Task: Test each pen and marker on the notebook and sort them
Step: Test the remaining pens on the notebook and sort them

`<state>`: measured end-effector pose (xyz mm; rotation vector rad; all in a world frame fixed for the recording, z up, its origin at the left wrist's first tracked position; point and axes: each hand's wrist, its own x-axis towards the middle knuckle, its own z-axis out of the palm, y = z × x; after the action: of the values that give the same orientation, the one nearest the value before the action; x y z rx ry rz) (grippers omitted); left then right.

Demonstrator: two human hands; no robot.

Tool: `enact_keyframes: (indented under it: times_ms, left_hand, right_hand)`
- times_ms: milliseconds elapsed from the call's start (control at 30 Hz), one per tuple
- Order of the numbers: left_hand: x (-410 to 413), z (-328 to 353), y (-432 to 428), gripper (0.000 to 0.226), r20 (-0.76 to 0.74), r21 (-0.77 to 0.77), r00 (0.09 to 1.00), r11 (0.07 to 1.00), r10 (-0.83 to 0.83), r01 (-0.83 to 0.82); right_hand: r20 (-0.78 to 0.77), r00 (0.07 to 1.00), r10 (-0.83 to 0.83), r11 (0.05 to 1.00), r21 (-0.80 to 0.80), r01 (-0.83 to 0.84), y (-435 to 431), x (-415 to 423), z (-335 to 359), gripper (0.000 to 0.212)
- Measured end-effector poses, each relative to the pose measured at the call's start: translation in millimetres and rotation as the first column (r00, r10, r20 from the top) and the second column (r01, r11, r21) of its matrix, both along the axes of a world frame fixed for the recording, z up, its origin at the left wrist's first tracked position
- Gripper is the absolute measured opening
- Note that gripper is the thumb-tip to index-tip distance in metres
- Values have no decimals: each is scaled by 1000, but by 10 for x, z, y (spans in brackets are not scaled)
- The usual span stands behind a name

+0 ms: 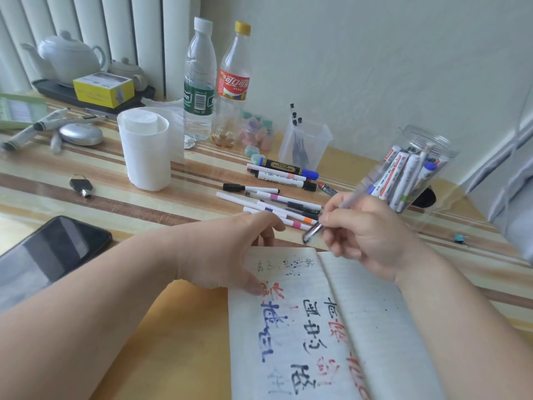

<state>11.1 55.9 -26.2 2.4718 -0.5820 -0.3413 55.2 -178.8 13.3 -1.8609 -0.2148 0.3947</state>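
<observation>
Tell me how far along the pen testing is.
Done: the notebook carries red, blue and black marks, and loose pens lie beyond it. In hand: the right hand grips a pen over the page; the left hand rests on it. Left: many markers in the jar.

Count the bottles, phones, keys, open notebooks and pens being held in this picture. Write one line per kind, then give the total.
Bottles: 2, water bottle and cola bottle
Phone: 1
Key: 1
Notebook: 1
Held pen: 1
Total: 6
</observation>
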Motion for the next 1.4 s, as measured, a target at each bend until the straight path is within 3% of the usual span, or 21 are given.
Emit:
enact_keyframes:
  times_ms: [67, 167, 333, 433, 567, 867, 967, 1133, 1233, 1300, 1400]
  left_hand:
    - [7, -5, 5, 89, 5, 10, 1000, 1000, 7, -7]
    - [-16, 18, -1, 82, 52, 32, 999, 999, 3, -5]
    - [-43, 12, -118, 27, 242, -55, 968, 997, 72, -60]
    - [-38, -19, -176, 16, 301, -127, 951, 991, 67, -29]
    - [-36, -26, -196, 16, 285, -155, 955, 987, 85, -42]
    - [-71, -59, -214, 15, 170, -157, 981, 986, 90, -63]
    - [-74, -32, -212, 27, 129, -147, 990, 989, 52, -33]
    - [-71, -1, -203, 32, 109, -192, 994, 981, -6, 27]
    - [-69, 31, -167, 46, 58, -186, 998, 983, 19, -8]
    - [-69, 77, -101, 42, -4, -160, 997, 984, 74, -74]
    - [-63, 112, 48, 40, 40, -21, 995, 996, 87, -86]
  right_hand:
    - [-90, 993, 81, 988, 140, -68, -4, -122, -74, 5]
    - [-93, 986, 135, 974, 195, -115, 38, -226, -258, 8]
    - [59, 993, 107, 947, 297, -119, 142, -290, -420, 7]
    - [81, 990, 116, 958, 255, -133, 124, -287, -449, 6]
    - [66, 997, 49, 966, 251, -64, 136, -279, -449, 9]
    - [299, 954, -25, 989, 146, -20, 221, -363, -499, 19]
    - [221, 974, -50, 970, 245, -5, 239, -368, -496, 36]
    - [120, 992, -43, 943, 332, 1, 244, -367, -484, 37]
    - [96, 995, -18, 933, 361, -18, 242, -374, -463, 28]
    - [77, 997, -23, 925, 379, -8, 228, -371, -452, 21]
    - [55, 999, -4, 944, 331, -14, 173, -351, -466, 16]
